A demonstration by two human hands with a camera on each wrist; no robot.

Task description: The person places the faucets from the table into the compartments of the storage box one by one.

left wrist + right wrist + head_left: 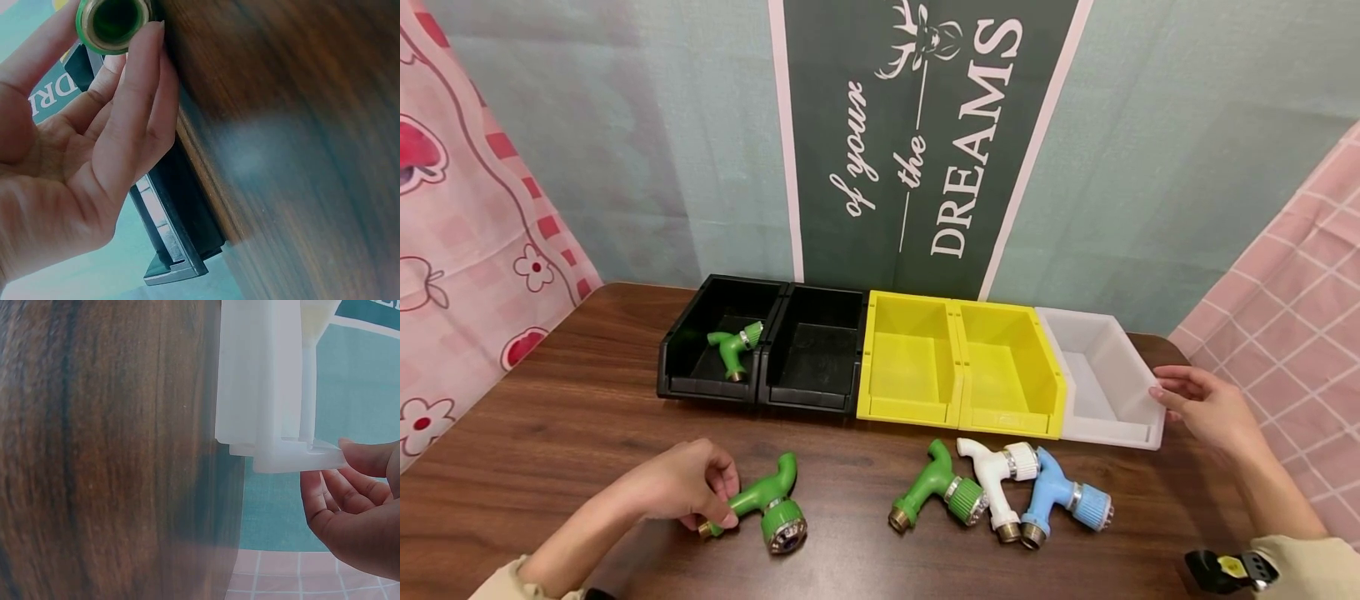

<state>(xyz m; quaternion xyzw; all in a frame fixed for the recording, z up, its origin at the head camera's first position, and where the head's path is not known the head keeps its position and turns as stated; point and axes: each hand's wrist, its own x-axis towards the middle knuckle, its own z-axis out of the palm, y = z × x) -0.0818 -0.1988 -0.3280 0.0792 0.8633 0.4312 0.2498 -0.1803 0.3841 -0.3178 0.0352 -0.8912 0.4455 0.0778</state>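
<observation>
My left hand (pixel 681 483) pinches the brass threaded end of a green faucet (pixel 767 500) at the table's front left; in the left wrist view that open pipe end (pixel 117 24) shows between thumb and fingers. My right hand (pixel 1213 408) grips the right side wall of the white bin (pixel 1138 375), thumb on the rim and fingers outside. Another green faucet (pixel 928 483), a white faucet (pixel 996 483) and a blue faucet (pixel 1056 496) lie close together in front of the bins. One more green faucet (pixel 730 350) lies in the leftmost black bin (pixel 681 354).
Right of the leftmost bin, a second black bin (pixel 816 358) and two yellow bins (pixel 913 358) continue the row up to the white one. The brown wooden table (pixel 587 367) ends at a curtain with printed lettering (pixel 917 150). A black strap (pixel 1213 571) shows by the right sleeve.
</observation>
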